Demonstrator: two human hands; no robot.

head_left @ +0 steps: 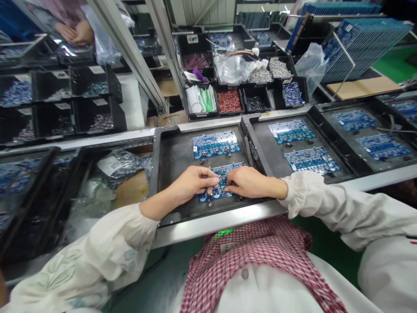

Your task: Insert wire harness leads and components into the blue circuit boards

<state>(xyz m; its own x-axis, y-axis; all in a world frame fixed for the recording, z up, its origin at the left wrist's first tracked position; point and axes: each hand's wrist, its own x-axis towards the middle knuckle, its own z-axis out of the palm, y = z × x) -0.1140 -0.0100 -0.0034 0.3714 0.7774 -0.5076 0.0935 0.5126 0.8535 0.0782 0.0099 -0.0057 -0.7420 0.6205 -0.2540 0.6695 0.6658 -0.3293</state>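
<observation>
Blue circuit board [217, 195] | place: near half of dark metal fixture tray [177, 152], another board farther in | hands: left hand [192, 182], right hand [252, 181] together on it, any pinch hard to tell | handling: light, stiff, fragile; hold by edges

My L hand [192, 182] and R hand [250, 182] have bare fixture tray [177, 161] to pass over on the left – upper PCB [215, 144] sits straight ahead tho. Raised tray divider [253, 145] blocks the way right, and steel front rail [215, 221] runs under my forearms.
</observation>
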